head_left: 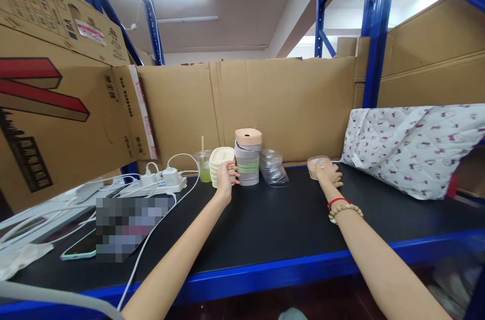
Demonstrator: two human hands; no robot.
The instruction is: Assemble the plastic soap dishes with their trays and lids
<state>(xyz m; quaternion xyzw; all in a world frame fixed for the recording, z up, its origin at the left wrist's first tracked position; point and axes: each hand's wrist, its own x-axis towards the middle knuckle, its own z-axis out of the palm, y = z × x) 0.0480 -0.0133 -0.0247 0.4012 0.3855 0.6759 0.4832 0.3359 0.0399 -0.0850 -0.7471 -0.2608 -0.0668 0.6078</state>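
Near the middle of the black shelf, my left hand (226, 177) has its fingers apart and touches the right side of a stack of cream lids (221, 157). Right beside it stands a taller stack of grey and green rings (248, 165) with a peach lid (248, 136) on top. A leaning stack of clear plastic lids (273, 168) is next to that. Farther right, my right hand (328, 173) is closed around a clear and peach piece (317, 164) near the cardboard back wall; its fingertips are partly hidden.
A cup with green drink and a straw (205, 171) stands left of the cream lids. A power strip (151, 186), white cables and a phone (79, 247) lie at left. A patterned quilted bag (409, 148) sits at right. Cardboard (288, 108) closes the back.
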